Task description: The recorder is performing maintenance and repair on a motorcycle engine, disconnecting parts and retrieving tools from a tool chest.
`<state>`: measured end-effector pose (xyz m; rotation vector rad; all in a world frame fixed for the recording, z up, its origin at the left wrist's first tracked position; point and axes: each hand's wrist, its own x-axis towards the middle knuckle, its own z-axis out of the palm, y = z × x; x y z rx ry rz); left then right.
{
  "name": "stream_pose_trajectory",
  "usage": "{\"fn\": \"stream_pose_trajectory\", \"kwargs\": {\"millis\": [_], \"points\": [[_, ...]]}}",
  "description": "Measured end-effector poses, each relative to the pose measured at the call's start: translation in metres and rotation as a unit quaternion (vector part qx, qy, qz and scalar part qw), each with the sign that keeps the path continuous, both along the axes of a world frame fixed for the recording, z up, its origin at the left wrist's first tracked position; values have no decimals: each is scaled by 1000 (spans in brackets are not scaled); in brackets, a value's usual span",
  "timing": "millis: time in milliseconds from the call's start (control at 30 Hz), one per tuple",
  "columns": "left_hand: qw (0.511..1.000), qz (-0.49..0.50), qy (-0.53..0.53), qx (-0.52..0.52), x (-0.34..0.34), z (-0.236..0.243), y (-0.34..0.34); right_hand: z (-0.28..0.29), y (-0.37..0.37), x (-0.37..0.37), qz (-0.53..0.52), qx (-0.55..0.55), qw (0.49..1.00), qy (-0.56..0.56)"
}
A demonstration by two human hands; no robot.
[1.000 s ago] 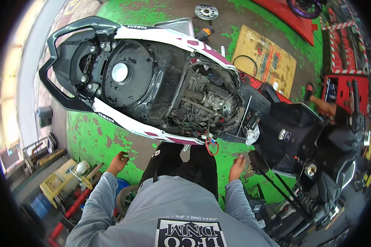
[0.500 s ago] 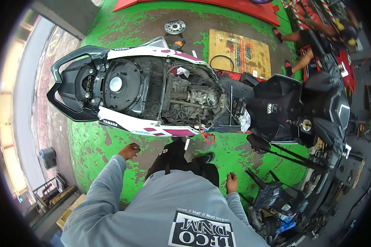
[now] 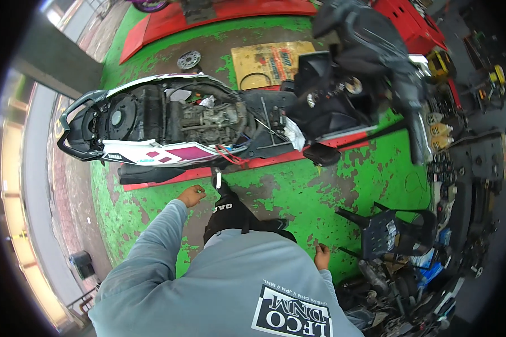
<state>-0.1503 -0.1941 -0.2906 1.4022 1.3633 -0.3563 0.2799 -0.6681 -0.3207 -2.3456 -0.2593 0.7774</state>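
Note:
A scooter with white and magenta side panels stands lengthwise before me, its seat off and its engine laid bare. My left hand hangs just short of its near side panel, touching nothing, fingers loosely bent and apart. Down by my right side is my right hand, partly turned away, with fingers loosely bent and nothing visible in it. Red wires stick out at the panel's front end. A white crumpled bag and thin metal rods lie on the footboard.
A black plastic chair stands to my right, beside piled parts. Under the scooter runs a red platform. Beyond it lie a flattened cardboard box with a black belt and a round metal disc. A grey pillar rises far left.
My view has turned, so the scooter sits farther left and its handlebar end swings up and away. The person at the far right is out of sight. Both hands stay free.

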Motion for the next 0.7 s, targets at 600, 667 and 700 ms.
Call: {"fn": "stream_pose_trajectory", "kwargs": {"millis": [600,667,700], "points": [[975,-208,34,66,273,26,-64,125,-32,204,-222,203,953,23],[979,-190,38,66,292,23,-74,134,2,239,-135,230,964,8],[980,-183,43,68,302,22,-73,131,13,257,-122,236,964,13]]}}
